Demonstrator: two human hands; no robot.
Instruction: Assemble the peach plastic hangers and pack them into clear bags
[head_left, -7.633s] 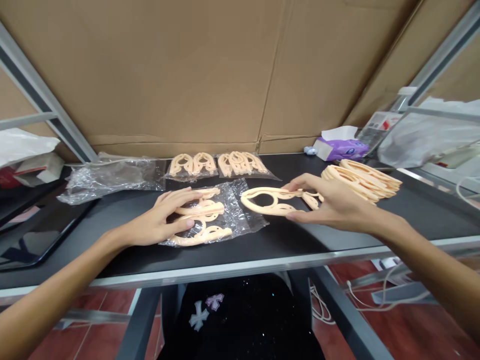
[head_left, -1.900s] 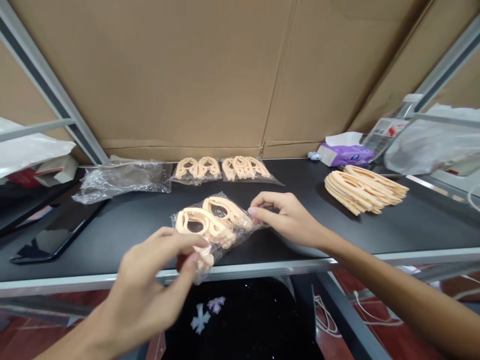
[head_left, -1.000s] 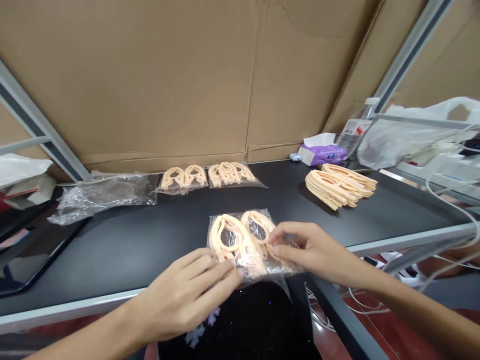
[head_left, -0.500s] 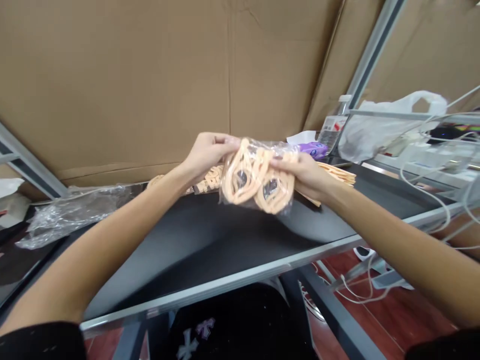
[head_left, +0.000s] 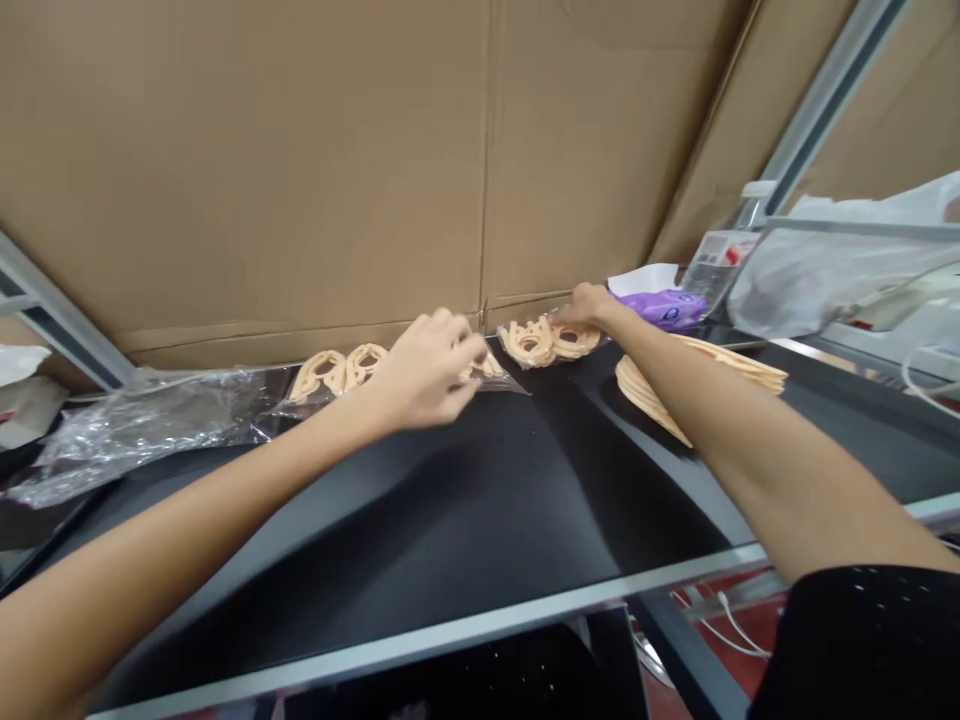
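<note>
A clear plastic bag of peach-coloured looped pieces (head_left: 531, 345) lies at the back of the black table, close to the cardboard. My right hand (head_left: 589, 303) is at the far right corner of this bag, its fingers closed on it and partly hidden. Nearer the middle, my left hand (head_left: 435, 372) hovers with loosely bent fingers apart and nothing in it. Behind and beside that hand are more bagged peach-coloured pieces (head_left: 320, 375), partly covered by it. A stack of loose peach-coloured pieces (head_left: 649, 395) rests under my right forearm.
Crumpled clear plastic bags (head_left: 161, 415) lie at the left. A cardboard wall (head_left: 300, 170) stands along the back. Toward the right are a purple packet (head_left: 664, 308), a plastic bottle (head_left: 720, 258) and a white plastic bag (head_left: 795, 285). A metal rail (head_left: 465, 632) edges the black table (head_left: 420, 530).
Both hands held the bag up in front; now it lies at the back with only my right hand on it. My left hand has let go. The view has shifted.
</note>
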